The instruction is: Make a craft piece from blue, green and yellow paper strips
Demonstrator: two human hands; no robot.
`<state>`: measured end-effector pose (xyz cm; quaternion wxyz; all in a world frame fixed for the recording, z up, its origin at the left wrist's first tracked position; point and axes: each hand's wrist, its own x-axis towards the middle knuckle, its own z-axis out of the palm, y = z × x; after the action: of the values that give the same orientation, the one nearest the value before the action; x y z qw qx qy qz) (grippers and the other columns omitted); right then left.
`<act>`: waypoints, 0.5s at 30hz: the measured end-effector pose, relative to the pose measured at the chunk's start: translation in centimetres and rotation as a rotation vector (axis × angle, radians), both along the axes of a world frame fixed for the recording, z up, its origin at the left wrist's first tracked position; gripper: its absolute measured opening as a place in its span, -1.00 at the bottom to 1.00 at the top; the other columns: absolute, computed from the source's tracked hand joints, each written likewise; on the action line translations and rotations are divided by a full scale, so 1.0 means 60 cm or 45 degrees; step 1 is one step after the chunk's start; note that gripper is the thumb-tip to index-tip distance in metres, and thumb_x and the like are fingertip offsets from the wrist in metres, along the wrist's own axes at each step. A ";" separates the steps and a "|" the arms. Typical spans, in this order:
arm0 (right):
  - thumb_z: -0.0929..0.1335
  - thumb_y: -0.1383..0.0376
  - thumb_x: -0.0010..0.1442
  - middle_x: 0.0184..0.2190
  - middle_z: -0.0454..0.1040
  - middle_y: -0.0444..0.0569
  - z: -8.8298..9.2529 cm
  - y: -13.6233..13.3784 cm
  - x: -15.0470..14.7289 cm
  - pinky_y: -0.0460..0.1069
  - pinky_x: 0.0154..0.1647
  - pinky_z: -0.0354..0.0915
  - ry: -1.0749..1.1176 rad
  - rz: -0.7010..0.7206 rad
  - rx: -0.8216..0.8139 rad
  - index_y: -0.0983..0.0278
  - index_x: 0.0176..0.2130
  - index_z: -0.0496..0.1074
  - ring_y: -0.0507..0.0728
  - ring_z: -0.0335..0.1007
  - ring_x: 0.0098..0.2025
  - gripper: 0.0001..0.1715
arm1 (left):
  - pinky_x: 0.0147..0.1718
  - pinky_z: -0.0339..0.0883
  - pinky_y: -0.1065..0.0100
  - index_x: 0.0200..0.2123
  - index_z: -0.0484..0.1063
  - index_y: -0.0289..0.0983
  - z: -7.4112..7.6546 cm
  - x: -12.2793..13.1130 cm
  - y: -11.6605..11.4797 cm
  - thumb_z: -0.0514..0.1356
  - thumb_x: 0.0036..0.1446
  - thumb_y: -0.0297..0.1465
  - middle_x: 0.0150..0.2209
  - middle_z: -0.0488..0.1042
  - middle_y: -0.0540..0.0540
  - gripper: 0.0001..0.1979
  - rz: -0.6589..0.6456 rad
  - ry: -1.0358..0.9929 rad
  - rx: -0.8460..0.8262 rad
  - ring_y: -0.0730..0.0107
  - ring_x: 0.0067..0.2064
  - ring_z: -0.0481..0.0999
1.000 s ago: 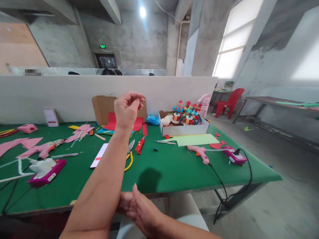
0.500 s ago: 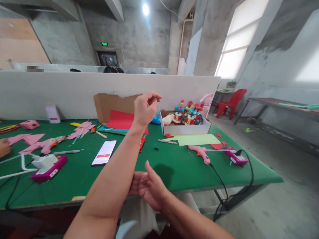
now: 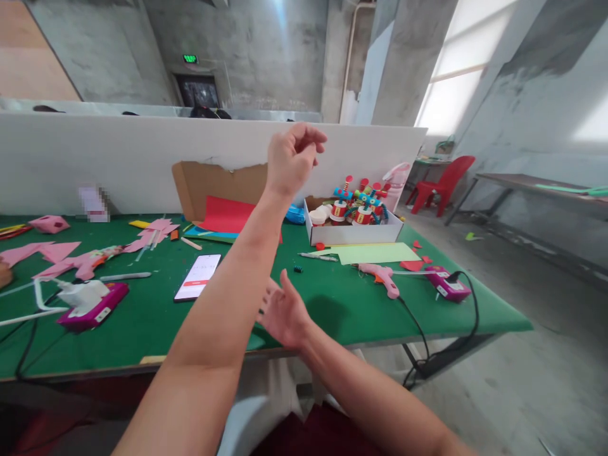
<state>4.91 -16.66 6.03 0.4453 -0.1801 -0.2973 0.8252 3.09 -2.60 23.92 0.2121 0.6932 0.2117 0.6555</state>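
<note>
My left hand [image 3: 295, 158] is raised in front of the white partition, its fingers loosely bent. A gap shows between thumb and fingers, and I see nothing in the hand. Below it, my right hand [image 3: 287, 315] is open with the palm turned up, beside my left forearm [image 3: 228, 291]. The forearm hides some of its fingertips; whether they touch the arm I cannot tell. Nearest on the green table [image 3: 346, 326] are a small dark coil [image 3: 297, 269] and a phone [image 3: 197, 277] with a lit screen. A pen-like tool [image 3: 317, 257] lies farther back.
A white box [image 3: 354, 235] holds several colourful figures [image 3: 363, 212]. On the right lie a pink glue gun [image 3: 384, 278], its cord, a purple power strip [image 3: 447, 284] and pale green paper [image 3: 377, 253]. Red paper [image 3: 225, 214] lies behind my arm. Another person's hand [image 3: 4, 273] shows at the left edge.
My left hand has risen and shifted slightly right. My right hand is a little higher in the picture, its palm showing more. The camera view has tilted down a little.
</note>
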 end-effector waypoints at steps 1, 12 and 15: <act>0.28 -0.19 0.04 0.03 0.45 -0.01 -0.003 0.000 -0.017 0.10 0.04 0.17 0.057 0.063 -0.001 0.17 0.01 0.41 0.20 0.33 0.04 -0.30 | -0.48 0.30 0.48 -0.32 0.43 -0.23 0.006 0.005 0.004 0.12 0.10 -0.39 -0.45 0.48 -0.02 -0.89 -0.036 -0.057 -0.050 0.52 -0.44 0.46; 0.19 -0.11 0.15 -0.03 0.48 0.00 0.086 0.029 -0.045 0.24 0.02 0.19 0.458 0.093 0.173 0.16 0.09 0.29 0.23 0.37 -0.03 -0.35 | -0.52 0.31 0.49 -0.28 0.43 -0.19 -0.010 -0.005 0.022 0.16 0.06 -0.34 -0.44 0.50 0.02 -0.87 -0.103 -0.324 -0.340 0.54 -0.48 0.48; 0.14 -0.16 0.14 -0.03 0.47 0.00 0.087 0.013 -0.048 0.23 0.02 0.20 0.409 0.067 0.093 0.17 0.00 0.38 0.25 0.34 -0.01 -0.33 | -0.54 0.31 0.47 -0.30 0.44 -0.21 0.003 -0.010 0.029 0.17 0.04 -0.38 -0.48 0.49 0.01 -0.88 -0.149 -0.272 -0.361 0.52 -0.51 0.46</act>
<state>2.01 -15.88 11.26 0.4717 -0.0218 -0.2568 0.8433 2.49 -0.88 24.10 0.3666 0.5938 0.2376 0.6756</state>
